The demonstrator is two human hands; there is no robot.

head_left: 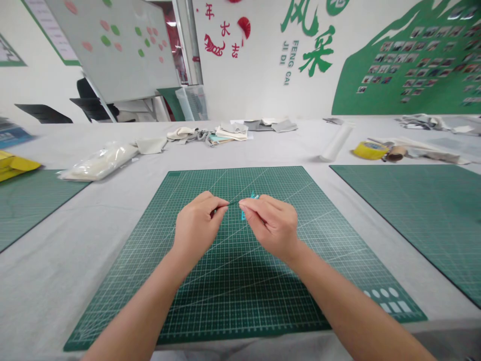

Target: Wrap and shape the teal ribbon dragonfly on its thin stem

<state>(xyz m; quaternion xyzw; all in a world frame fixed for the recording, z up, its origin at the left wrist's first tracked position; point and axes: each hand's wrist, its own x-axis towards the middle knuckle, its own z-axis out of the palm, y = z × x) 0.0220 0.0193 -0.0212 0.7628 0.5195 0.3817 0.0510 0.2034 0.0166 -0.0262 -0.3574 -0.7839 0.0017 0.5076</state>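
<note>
Both hands meet over the middle of a green gridded cutting mat (240, 281). A short stretch of thin dark cord (233, 202) runs level between my fingertips. My left hand (198, 220) pinches one end of this stretch between thumb and forefinger. On the other side my right hand (273, 220) grips it the same way, its remaining fingers curled in. Most of the cord is hidden inside the hands. Light blue marks (243, 215) show behind my right fingertips; whether they are print on the mat I cannot tell.
More cutting mats lie left (33, 200) and right (421, 215). A clear plastic bag (99, 163) with white contents rests at the left. Cloth scraps (233, 131) line the back. At the right are a white roll (337, 143) and a yellow tape roll (370, 150).
</note>
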